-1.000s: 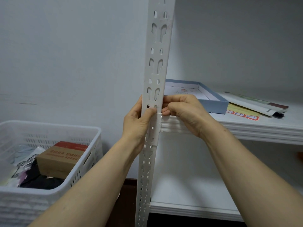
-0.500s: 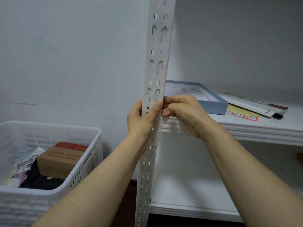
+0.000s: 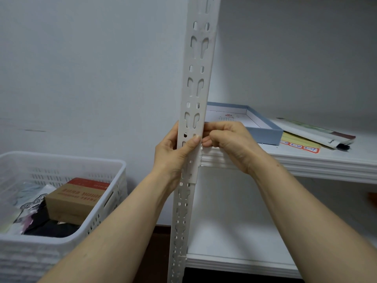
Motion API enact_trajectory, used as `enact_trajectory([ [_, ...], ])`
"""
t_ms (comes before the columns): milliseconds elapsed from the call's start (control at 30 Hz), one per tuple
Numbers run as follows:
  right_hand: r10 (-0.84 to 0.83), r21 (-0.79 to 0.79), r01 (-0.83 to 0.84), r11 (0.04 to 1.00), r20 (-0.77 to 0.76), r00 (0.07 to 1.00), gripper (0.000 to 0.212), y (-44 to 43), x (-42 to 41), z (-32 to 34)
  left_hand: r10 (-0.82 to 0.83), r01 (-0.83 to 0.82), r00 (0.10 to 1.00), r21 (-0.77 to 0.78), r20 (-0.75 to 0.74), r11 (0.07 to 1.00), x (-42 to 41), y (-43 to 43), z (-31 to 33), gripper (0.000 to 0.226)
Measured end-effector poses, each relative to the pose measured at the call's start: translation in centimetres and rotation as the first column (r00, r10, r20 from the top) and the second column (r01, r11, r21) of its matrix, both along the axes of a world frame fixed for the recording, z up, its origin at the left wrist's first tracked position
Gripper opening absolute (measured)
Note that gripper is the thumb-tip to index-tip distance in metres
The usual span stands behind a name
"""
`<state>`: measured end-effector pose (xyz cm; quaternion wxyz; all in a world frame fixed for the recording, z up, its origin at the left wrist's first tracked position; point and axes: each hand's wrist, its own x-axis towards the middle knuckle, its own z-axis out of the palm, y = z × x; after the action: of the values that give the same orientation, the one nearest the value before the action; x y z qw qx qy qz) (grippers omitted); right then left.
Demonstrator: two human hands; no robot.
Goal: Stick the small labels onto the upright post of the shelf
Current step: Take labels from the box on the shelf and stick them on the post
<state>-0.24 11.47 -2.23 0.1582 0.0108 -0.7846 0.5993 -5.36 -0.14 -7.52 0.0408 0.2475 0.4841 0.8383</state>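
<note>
The white slotted upright post (image 3: 196,82) of the shelf runs from top to bottom in the middle of the view. My left hand (image 3: 173,154) wraps around the post from the left, its thumb pressing on the post's front face at shelf height. My right hand (image 3: 228,144) is at the post's right edge, fingers curled and pinched together against it; what they pinch is too small to make out. A sheet of orange-edged labels (image 3: 299,147) lies on the shelf board to the right.
On the upper shelf board (image 3: 326,162) lie a blue shallow box (image 3: 259,127) and a white packet (image 3: 318,133). A lower shelf board (image 3: 234,260) is below. A white slotted basket (image 3: 61,201) with a brown carton (image 3: 75,199) stands at the left by the wall.
My left thumb slid up and to the right across the post's front face, close to the right fingers. The right hand stayed at the post's right edge.
</note>
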Motion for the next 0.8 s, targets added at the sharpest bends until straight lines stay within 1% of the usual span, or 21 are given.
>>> enact_trajectory([
  [167, 0.025, 0.002, -0.025, 1.0, -0.005, 1.0, 0.042, -0.1, 0.2, 0.1, -0.01, 0.009, 1.0, -0.025, -0.025, 1.0, -0.2, -0.3, -0.4, 0.05],
  [467, 0.016, -0.019, -0.015, 1.0, 0.006, 1.0, 0.04, 0.0, 0.0, 0.0, 0.151, -0.153, 0.988, -0.063, -0.036, 0.986, 0.1, 0.6, -0.3, 0.043],
  [700, 0.012, -0.033, -0.012, 0.999, 0.007, 1.0, 0.041, 0.1, -0.1, -0.1, 0.189, -0.188, 0.982, -0.056, 0.002, 0.981, 0.3, 1.0, 0.0, 0.037],
  [800, 0.006, -0.034, -0.005, 0.999, 0.005, 1.0, 0.04, 0.1, -0.1, 0.0, 0.182, -0.182, 0.983, -0.076, -0.005, 0.98, 0.2, 0.9, -0.1, 0.038],
])
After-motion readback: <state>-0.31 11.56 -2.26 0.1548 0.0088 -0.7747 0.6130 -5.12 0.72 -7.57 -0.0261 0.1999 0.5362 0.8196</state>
